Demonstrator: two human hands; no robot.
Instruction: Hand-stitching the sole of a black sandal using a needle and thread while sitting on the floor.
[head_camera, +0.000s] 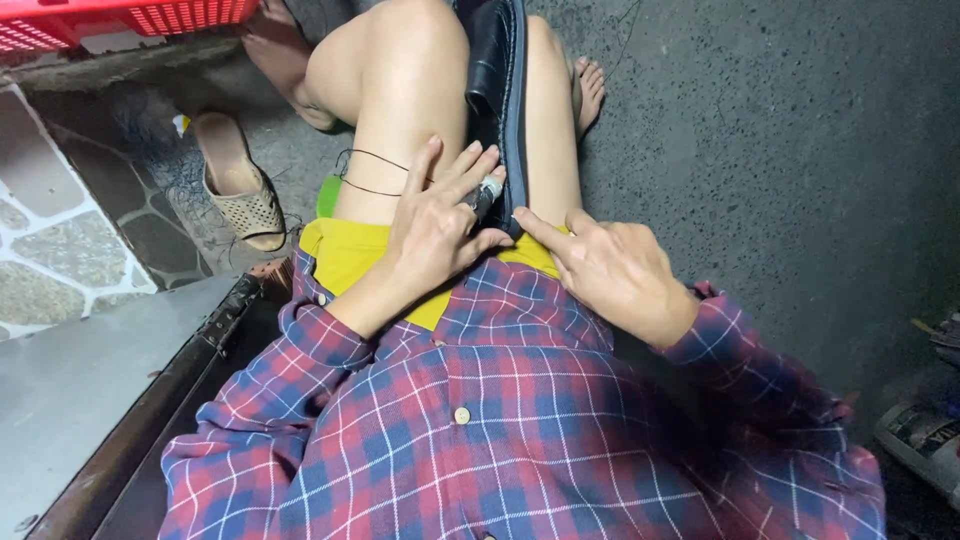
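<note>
Fingers (470, 172) of the left hand (435, 225) are spread and laid over a small grey tool (487, 193), which is pinched against the heel of a black shoe (497, 70); the shoe is held lengthwise between the bare knees, sole edge turned to the right; the right hand (610, 270) is loosely curled, its forefinger (535, 228) pressed to the shoe's heel end, nothing gripped; a thin black thread (375, 158) is draped across the left thigh; a beige sandal (237, 185) is seen on the floor (780, 130), well apart.

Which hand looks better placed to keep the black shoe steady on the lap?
Probably the right hand: its fingertips already press the heel end of the black shoe. The left hand is busy with a small grey tool and black thread.
</note>
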